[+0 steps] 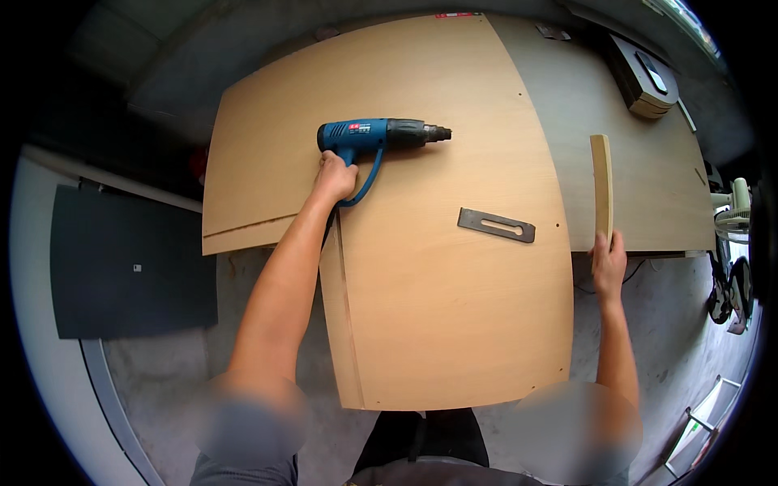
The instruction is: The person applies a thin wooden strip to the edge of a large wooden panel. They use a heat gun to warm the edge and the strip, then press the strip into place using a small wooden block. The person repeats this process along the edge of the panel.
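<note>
My left hand (335,176) is closed around the handle of a blue heat gun (352,134). Its dark nozzle points to the right over a light wood panel (454,324). In my right hand (609,261) I grip the lower end of a narrow, slightly curved wood strip (602,182), which stretches away from me over the greyish board on the right. Between the two hands, a flat dark metal plane blade (496,225) with a long slot lies on the panel.
A second wood panel (267,138) lies at the far left. The greyish board (559,105) carries a stack of dark curved-end pieces (636,77) with a phone (651,73) on top. A fan (733,211) stands at the right edge. A dark panel (134,267) leans at the left.
</note>
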The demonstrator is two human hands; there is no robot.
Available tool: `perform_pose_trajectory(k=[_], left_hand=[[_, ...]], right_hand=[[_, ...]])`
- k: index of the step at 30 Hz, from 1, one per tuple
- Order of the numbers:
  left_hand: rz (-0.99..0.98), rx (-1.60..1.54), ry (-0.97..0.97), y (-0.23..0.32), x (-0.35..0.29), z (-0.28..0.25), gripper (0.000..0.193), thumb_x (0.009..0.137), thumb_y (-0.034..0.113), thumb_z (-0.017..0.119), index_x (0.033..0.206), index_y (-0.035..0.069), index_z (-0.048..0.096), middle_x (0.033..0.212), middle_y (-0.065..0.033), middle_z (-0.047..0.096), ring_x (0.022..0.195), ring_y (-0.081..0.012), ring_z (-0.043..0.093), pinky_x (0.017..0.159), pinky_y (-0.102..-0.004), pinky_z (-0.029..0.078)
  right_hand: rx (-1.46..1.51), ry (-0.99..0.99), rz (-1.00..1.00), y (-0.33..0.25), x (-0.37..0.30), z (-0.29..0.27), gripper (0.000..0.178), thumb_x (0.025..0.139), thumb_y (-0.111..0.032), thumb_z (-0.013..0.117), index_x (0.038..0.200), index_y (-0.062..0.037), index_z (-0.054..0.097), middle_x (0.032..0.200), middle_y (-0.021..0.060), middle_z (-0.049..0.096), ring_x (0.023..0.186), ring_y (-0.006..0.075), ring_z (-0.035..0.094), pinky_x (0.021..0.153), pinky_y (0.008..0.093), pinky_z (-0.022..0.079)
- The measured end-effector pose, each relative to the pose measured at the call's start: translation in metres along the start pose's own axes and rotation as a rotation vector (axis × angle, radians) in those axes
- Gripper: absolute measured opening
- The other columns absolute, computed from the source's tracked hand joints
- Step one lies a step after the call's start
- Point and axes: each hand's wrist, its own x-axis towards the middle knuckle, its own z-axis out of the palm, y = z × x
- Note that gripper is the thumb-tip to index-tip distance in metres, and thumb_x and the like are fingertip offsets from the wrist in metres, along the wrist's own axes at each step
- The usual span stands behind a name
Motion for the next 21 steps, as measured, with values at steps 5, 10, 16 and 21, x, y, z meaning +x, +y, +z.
perform_pose_trajectory(k=[5,10,16,21], left_hand=[[0.238,0.136,0.234,0.003,-0.055,-0.023,0.086,0.091,0.038,0.067,0.149,-0.008,0.024,0.15,-0.025,0.039,0.127,-0.0406,0.053,0.112,-0.0458,0.038],[0.245,-1.431,-0.364,-0.014,-0.245,-0.019,0.088,0.097,0.071,0.038,0.149,0.001,0.029,0.125,-0.013,0.056,0.096,-0.0211,0.062,0.082,-0.0356,0.052],[-0.223,-1.335,-0.089,-0.164,-0.351,-0.032,0.064,0.106,0.052,0.038,0.144,0.002,0.037,0.09,-0.005,0.055,0.063,-0.0122,0.056,0.047,-0.0264,0.049],[-0.469,-1.245,-0.221,-0.212,-0.401,0.041,0.048,0.107,0.038,0.047,0.131,-0.003,0.053,0.105,-0.0074,0.06,0.086,-0.0132,0.058,0.079,-0.0312,0.05]], right_hand=[[0.561,-0.224,0.038,-0.087,-0.158,0.067,0.038,0.1,-0.032,0.062,0.125,-0.0045,0.054,0.095,0.0007,0.059,0.066,0.0065,0.052,0.057,0.0216,0.043],[0.391,-0.536,-0.199,-0.151,-0.273,0.159,0.056,0.092,-0.02,0.067,0.141,-0.001,0.047,0.119,0.0178,0.061,0.1,0.0287,0.064,0.084,0.0387,0.053],[-0.23,-0.444,-0.768,-0.144,-0.234,0.234,0.05,0.091,-0.031,0.066,0.133,-0.0056,0.06,0.143,0.0237,0.051,0.131,0.0409,0.048,0.11,0.0504,0.039],[-0.846,-0.274,-0.649,-0.16,-0.182,0.274,0.068,0.101,-0.043,0.047,0.154,-0.003,0.034,0.163,0.0233,0.023,0.154,0.0358,0.016,0.126,0.0461,0.011]])
